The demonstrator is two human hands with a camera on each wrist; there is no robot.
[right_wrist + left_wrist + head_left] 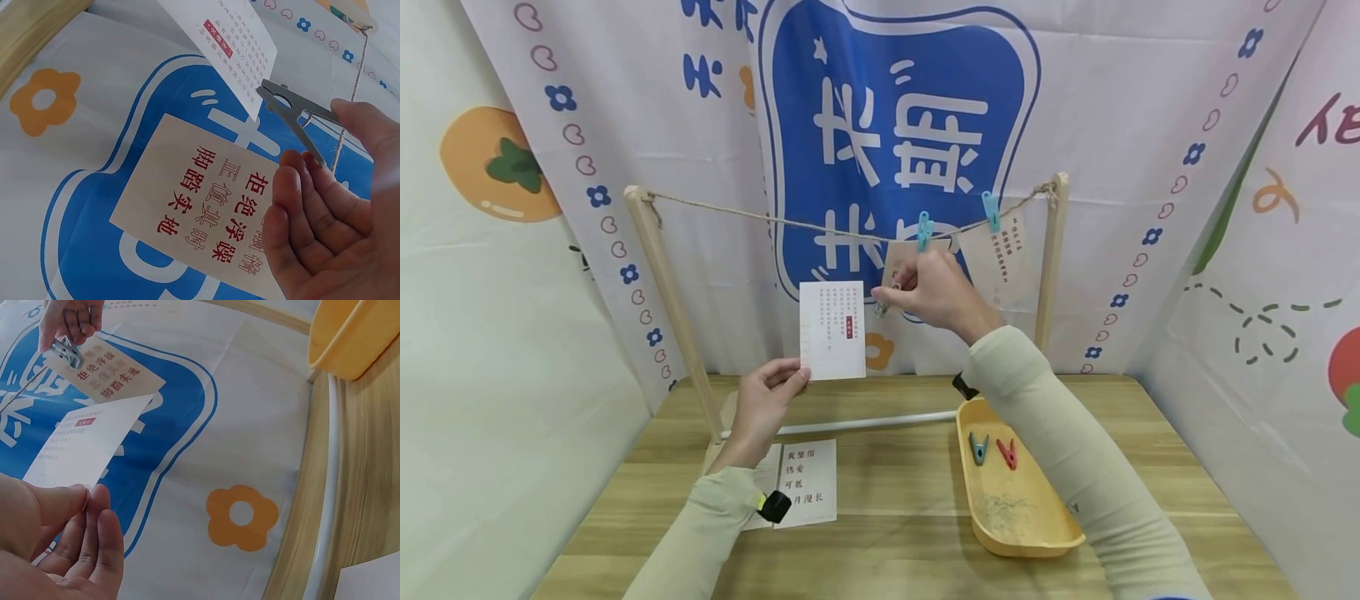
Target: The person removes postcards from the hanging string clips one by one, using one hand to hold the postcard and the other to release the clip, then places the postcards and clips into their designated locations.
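Observation:
My left hand (766,404) pinches a white printed card (833,333) by its lower left corner, held upright below the twine (752,215). My right hand (940,292) is up near the line, pinching a grey clothespin (299,111) between thumb and fingers. In the right wrist view the pin's jaws are close by the white card's edge. Behind this hand a cream card (181,194) with red characters hangs from a blue clothespin (924,230), partly hidden by the hand. Farther right, another card (1000,267) hangs from a second blue clothespin (992,212).
The twine runs between a left wooden post (673,308) and a right post (1051,267). A white bar (880,422) spans the base. A yellow tray (968,492) at the right holds a green clothespin (978,448) and a red clothespin (1007,454). Cards (808,487) lie beside the left forearm.

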